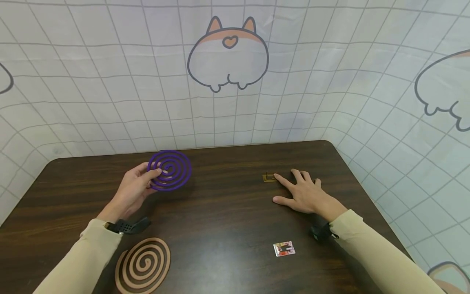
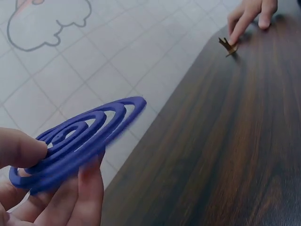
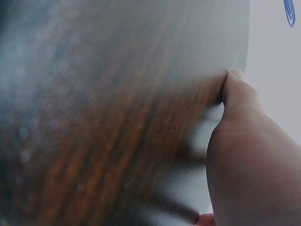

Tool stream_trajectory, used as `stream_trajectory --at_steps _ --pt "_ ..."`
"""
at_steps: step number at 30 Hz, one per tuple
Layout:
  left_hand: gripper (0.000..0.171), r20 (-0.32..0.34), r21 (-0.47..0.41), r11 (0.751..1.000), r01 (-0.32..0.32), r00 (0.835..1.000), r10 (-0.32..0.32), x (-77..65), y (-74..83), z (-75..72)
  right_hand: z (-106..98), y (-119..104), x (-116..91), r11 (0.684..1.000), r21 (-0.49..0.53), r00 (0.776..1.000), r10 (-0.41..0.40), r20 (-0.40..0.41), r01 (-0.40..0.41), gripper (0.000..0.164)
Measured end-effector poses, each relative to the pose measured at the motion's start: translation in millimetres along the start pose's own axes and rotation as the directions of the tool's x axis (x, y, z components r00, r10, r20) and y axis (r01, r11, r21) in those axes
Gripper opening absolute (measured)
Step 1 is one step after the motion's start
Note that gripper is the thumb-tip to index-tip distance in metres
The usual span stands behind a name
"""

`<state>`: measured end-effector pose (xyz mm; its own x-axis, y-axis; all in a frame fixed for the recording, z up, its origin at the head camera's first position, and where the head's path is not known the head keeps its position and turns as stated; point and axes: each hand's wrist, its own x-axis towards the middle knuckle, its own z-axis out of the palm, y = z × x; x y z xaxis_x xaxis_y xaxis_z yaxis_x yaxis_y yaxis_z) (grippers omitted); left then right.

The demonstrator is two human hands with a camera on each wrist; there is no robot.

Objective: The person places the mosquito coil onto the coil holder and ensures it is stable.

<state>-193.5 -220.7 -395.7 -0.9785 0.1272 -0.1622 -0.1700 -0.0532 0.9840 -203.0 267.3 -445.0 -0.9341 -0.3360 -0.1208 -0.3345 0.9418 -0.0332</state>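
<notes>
My left hand [image 1: 134, 190] pinches a purple mosquito coil [image 1: 186, 168] between thumb and fingers, holding it up over the back left of the table. In the left wrist view the purple coil [image 2: 136, 102] tilts, and its spiral turns show gaps between them. At the back right, my right hand [image 1: 304, 194] lies with spread fingers on the table. Its index fingertip presses on a small brass-coloured metal stand [image 1: 269, 178]. Pointed prongs rise from this stand [image 2: 225, 45] in the left wrist view. The right wrist view shows mostly the thumb side of the hand [image 3: 249, 150].
A brown mosquito coil [image 1: 167, 261] lies flat at the front left, near the left forearm. Toward the front right is a small colourful card [image 1: 284, 248]. The dark wooden table [image 1: 220, 212] ends at a white gridded cloth [image 1: 227, 118] behind and to the right.
</notes>
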Motion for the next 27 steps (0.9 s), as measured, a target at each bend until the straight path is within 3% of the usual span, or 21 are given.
stream_trajectory --at_steps 18,27 --pt "0.019 0.023 -0.095 0.995 -0.006 1.000 0.008 3.6 0.3 19.4 -1 0 -1 1.000 0.001 1.000 -0.006 -0.002 0.006 0.083" --pt "0.025 0.059 -0.133 0.991 -0.001 0.998 0.009 6.9 3.9 29.0 -1 1 0 1.000 -0.001 1.000 -0.002 0.001 0.002 0.083"
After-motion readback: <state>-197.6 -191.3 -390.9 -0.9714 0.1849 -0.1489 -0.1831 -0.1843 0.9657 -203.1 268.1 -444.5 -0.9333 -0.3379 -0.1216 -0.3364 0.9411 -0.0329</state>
